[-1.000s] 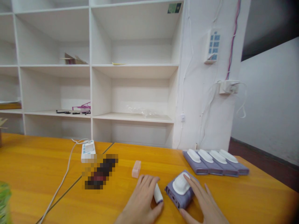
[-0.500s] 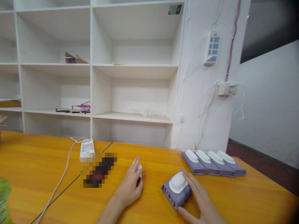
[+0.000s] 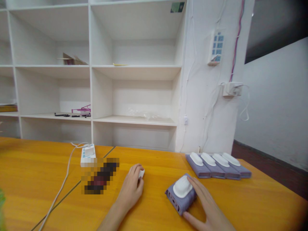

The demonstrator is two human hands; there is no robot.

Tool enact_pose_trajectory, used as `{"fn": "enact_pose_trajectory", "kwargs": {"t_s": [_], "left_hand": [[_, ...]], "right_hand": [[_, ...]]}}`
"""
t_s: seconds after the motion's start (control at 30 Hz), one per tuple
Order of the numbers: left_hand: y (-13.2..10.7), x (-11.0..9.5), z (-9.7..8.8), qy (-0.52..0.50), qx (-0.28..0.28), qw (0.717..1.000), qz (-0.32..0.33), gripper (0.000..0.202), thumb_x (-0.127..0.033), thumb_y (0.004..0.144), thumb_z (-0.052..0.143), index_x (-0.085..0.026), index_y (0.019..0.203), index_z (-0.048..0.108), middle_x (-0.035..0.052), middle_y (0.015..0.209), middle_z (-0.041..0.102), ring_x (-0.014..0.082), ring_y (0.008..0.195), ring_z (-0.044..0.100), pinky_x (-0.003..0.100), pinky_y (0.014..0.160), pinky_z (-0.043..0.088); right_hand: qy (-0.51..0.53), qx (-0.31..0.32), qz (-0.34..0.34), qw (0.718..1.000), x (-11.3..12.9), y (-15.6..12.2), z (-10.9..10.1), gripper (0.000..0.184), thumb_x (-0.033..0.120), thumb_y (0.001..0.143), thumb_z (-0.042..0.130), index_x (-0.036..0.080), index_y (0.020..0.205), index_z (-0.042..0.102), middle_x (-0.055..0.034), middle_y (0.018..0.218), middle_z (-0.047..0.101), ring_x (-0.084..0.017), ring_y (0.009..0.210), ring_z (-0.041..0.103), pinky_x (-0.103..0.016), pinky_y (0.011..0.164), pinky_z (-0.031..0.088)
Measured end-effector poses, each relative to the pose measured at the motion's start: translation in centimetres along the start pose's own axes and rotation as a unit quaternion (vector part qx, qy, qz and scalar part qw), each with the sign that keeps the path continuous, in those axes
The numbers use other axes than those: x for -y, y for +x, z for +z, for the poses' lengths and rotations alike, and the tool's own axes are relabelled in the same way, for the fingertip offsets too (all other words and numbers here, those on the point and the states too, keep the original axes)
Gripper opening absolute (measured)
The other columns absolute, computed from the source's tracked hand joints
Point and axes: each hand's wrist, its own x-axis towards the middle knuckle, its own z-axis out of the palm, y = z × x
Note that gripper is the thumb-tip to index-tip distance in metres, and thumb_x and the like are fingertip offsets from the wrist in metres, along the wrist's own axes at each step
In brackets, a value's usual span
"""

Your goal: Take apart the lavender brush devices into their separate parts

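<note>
Near the middle of the table, my left hand (image 3: 131, 186) lies with fingers curled over a small white object (image 3: 141, 174); most of it is hidden under the fingers. In front on the right lies a flat purple-grey box (image 3: 176, 203) with slots in its near end. On its top sits a rounded white piece (image 3: 182, 186). My right hand (image 3: 208, 203) holds the box's right side, the fingertips by the white piece and the thumb at the near corner. Behind it, several similar purple-grey boxes (image 3: 218, 174) with white tops lie side by side.
A white power strip (image 3: 88, 154) with a trailing cable (image 3: 64, 181) rests on the left. Beside it is a pixelated dark patch (image 3: 101, 178). White shelves (image 3: 134, 122) stand behind the table (image 3: 149, 213). Something green (image 3: 2, 205) shows at the left edge.
My left hand's fingers have curled in closer over the small white object. The right hand and its box stay in place. The view has shifted slightly.
</note>
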Motion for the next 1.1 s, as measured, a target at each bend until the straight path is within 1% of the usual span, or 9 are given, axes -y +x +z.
{"fn": "enact_pose_trajectory", "kwargs": {"t_s": [0.13,0.23,0.3,0.43,0.53,0.63,0.73,0.93,1.1], "left_hand": [[0.2,-0.1,0.0,-0.008,-0.01,1.0,-0.011,0.023,-0.024,0.094,0.05,-0.023,0.116,0.057,0.0109,0.124,0.059,0.0279,0.119,0.056,0.046,0.106,0.045],[0.4,0.4,0.1,-0.013,-0.031,0.999,-0.038,0.022,-0.022,0.097,0.04,-0.023,0.109,0.059,0.0106,0.115,0.062,0.0263,0.112,0.059,0.044,0.101,0.047],[0.4,1.0,0.1,-0.012,-0.051,0.996,-0.07,0.026,-0.02,0.097,0.034,-0.021,0.105,0.059,0.0109,0.111,0.064,0.0253,0.106,0.062,0.042,0.097,0.048],[0.3,2.2,0.0,0.003,-0.085,0.984,-0.158,0.027,-0.021,0.097,0.034,-0.02,0.1,0.061,0.0114,0.1,0.072,0.0269,0.095,0.069,0.042,0.087,0.05],[0.2,2.3,-0.1,0.007,-0.095,0.976,-0.194,0.03,-0.029,0.099,0.036,-0.019,0.104,0.064,0.0128,0.104,0.074,0.0304,0.099,0.07,0.046,0.089,0.049],[0.1,1.8,-0.1,-0.005,-0.087,0.979,-0.185,0.034,-0.04,0.099,0.041,-0.019,0.116,0.063,0.0137,0.118,0.071,0.0321,0.112,0.065,0.048,0.095,0.047],[0.2,1.5,0.2,-0.023,-0.067,0.986,-0.151,0.036,-0.042,0.095,0.051,-0.02,0.121,0.062,0.0125,0.126,0.068,0.0306,0.121,0.061,0.047,0.102,0.045],[0.1,1.6,0.5,-0.06,-0.059,0.988,-0.128,0.027,-0.035,0.097,0.049,-0.018,0.115,0.058,0.0133,0.116,0.071,0.0267,0.108,0.068,0.042,0.095,0.052],[0.0,1.7,0.6,-0.072,-0.069,0.989,-0.105,0.033,-0.033,0.096,0.051,-0.021,0.126,0.056,0.012,0.127,0.066,0.0268,0.119,0.063,0.045,0.105,0.047]], "right_hand": [[0.013,-0.004,0.003,1.0,0.0,0.2,-0.4,0.089,0.06,0.086,0.063,0.023,0.158,0.025,-0.0081,0.166,0.026,-0.03,0.152,0.026,-0.048,0.125,0.026],[0.015,-0.006,0.002,1.0,0.2,0.3,-0.7,0.083,0.057,0.087,0.064,0.025,0.156,0.031,-0.0079,0.163,0.032,-0.03,0.15,0.031,-0.046,0.124,0.029],[0.016,-0.007,0.0,1.0,0.1,0.4,-0.8,0.08,0.055,0.087,0.064,0.027,0.155,0.033,-0.0075,0.161,0.036,-0.029,0.148,0.034,-0.045,0.123,0.031],[0.009,-0.016,-0.011,1.0,-0.6,0.5,-0.6,0.08,0.054,0.086,0.066,0.029,0.155,0.034,-0.0078,0.158,0.04,-0.03,0.145,0.04,-0.046,0.122,0.033],[0.011,-0.023,-0.011,1.0,-1.3,0.5,-0.2,0.082,0.053,0.087,0.066,0.027,0.156,0.032,-0.0088,0.161,0.036,-0.031,0.147,0.036,-0.047,0.123,0.031],[0.023,-0.022,-0.001,0.999,-1.6,0.4,0.2,0.084,0.055,0.088,0.064,0.022,0.157,0.029,-0.0105,0.164,0.031,-0.031,0.15,0.031,-0.047,0.124,0.029],[0.029,-0.011,-0.001,1.0,-1.6,0.3,0.5,0.084,0.057,0.09,0.061,0.019,0.157,0.028,-0.0114,0.166,0.027,-0.03,0.152,0.028,-0.047,0.125,0.026],[0.033,-0.003,-0.002,0.999,-1.6,0.4,0.5,0.08,0.057,0.091,0.059,0.018,0.156,0.033,-0.0116,0.165,0.029,-0.029,0.151,0.03,-0.046,0.125,0.027],[0.042,-0.002,0.009,0.999,-1.6,0.5,0.3,0.077,0.056,0.089,0.063,0.021,0.153,0.04,-0.0109,0.164,0.033,-0.032,0.149,0.033,-0.048,0.124,0.029]]}}
